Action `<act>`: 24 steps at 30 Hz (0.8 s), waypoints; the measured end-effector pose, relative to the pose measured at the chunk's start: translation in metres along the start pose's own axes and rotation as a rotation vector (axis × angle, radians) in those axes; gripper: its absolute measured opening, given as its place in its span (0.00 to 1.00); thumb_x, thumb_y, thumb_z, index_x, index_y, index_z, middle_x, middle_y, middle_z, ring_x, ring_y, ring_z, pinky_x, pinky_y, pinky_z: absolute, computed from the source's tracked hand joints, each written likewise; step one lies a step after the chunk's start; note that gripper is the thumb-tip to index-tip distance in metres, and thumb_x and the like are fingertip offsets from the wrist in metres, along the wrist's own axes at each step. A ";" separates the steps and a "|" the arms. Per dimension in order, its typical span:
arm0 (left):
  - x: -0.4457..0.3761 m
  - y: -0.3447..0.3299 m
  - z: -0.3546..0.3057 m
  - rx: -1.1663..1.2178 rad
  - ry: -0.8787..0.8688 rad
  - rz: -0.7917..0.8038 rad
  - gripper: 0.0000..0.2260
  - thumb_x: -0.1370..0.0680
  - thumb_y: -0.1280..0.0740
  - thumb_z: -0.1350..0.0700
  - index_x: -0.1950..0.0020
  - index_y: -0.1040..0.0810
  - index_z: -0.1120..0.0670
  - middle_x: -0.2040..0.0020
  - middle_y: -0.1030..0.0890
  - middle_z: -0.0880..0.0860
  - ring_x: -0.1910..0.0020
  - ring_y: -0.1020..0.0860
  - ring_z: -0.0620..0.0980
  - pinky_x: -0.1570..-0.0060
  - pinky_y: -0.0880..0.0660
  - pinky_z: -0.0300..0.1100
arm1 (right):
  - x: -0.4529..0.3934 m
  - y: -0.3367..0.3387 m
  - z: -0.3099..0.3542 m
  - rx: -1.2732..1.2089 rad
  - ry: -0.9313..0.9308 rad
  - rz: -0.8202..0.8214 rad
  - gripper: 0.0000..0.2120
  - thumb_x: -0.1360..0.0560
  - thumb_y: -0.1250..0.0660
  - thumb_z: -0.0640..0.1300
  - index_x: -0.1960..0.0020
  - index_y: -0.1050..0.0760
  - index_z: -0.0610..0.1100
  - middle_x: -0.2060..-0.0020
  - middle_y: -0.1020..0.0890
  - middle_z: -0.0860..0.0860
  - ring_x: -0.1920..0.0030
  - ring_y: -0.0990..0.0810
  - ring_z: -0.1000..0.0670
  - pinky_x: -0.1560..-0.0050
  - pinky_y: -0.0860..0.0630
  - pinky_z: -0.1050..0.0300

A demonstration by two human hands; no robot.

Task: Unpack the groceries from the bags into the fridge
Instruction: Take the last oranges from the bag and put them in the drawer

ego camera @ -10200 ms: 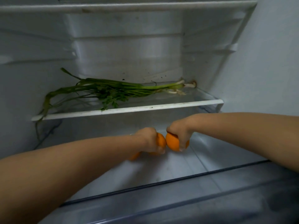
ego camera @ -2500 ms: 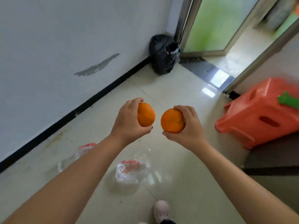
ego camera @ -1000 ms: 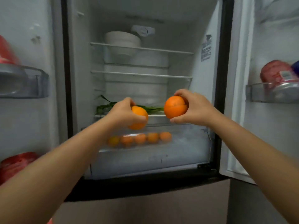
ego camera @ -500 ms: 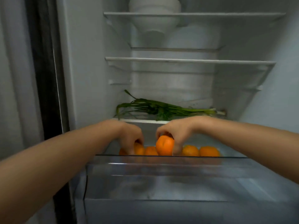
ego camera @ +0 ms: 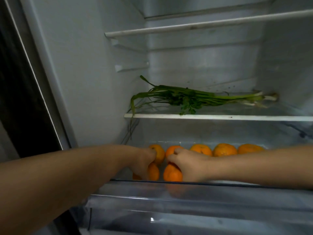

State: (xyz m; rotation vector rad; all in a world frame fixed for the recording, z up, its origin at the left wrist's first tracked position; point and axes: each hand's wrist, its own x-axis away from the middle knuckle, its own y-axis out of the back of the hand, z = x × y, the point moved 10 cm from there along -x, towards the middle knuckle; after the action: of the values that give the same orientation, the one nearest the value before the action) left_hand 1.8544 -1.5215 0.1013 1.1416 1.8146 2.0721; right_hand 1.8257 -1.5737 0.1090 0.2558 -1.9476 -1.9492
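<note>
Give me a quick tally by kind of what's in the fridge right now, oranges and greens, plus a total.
Oranges: 7 visible. 5 in the back row of the drawer, from to, plus 1 in the left hand grip and 1 in the right hand grip.
Bunches of greens: 1, on the shelf.
Total: 8. An orange patch low left is unclear.

Oranges in the hands: the orange (ego camera: 172,174) under the right hand and the orange (ego camera: 153,172) under the left hand are showing bright, plain orange.
Back row of oranges (ego camera: 225,150): glowing orange with faint darker speckles, along the drawer's rear edge.
Greens (ego camera: 189,99): showing dark green leaves, fading to pale white stems at the shelf's right end.
Shelf (ego camera: 218,117): showing a white front edge.
Fridge walls (ego camera: 94,65): looking pale grey-white.
Drawer (ego camera: 203,200): appearing clear, tinted bluish grey.
Door seal (ego camera: 20,82): appearing black at the left edge.
</note>
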 end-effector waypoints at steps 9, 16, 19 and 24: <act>-0.001 0.008 0.004 -0.065 0.080 -0.041 0.26 0.24 0.31 0.55 0.30 0.37 0.61 0.31 0.30 0.58 0.34 0.29 0.55 0.36 0.32 0.45 | 0.000 0.005 0.007 0.135 0.017 0.121 0.22 0.26 0.34 0.47 0.37 0.33 0.38 0.40 0.27 0.38 0.41 0.26 0.40 0.43 0.27 0.51; 0.082 0.082 -0.027 -0.013 0.098 -0.457 0.14 0.20 0.40 0.52 0.37 0.27 0.56 0.48 0.21 0.54 0.50 0.22 0.53 0.49 0.29 0.38 | 0.050 0.048 -0.012 0.062 -0.195 0.344 0.24 0.24 0.37 0.51 0.33 0.35 0.40 0.53 0.27 0.45 0.56 0.25 0.46 0.64 0.25 0.56; 0.134 0.084 -0.068 -0.008 -0.004 -0.700 0.12 0.19 0.44 0.51 0.57 0.27 0.54 0.62 0.28 0.51 0.59 0.29 0.50 0.63 0.39 0.37 | 0.084 0.069 -0.011 0.057 -0.194 0.210 0.21 0.23 0.40 0.51 0.37 0.31 0.38 0.60 0.26 0.47 0.65 0.25 0.51 0.64 0.24 0.59; 0.188 0.035 -0.110 -0.174 -0.061 -1.152 0.26 0.30 0.51 0.45 0.55 0.21 0.62 0.55 0.20 0.60 0.53 0.23 0.59 0.55 0.24 0.46 | 0.174 0.096 0.016 -0.288 -0.009 -0.187 0.12 0.24 0.38 0.51 0.47 0.25 0.45 0.59 0.22 0.50 0.61 0.23 0.52 0.57 0.24 0.59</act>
State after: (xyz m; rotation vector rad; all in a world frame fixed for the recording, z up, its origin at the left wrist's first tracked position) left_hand 1.6671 -1.5085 0.2165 0.0052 1.5885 1.3918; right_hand 1.6726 -1.6231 0.2271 0.3608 -1.6708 -2.3215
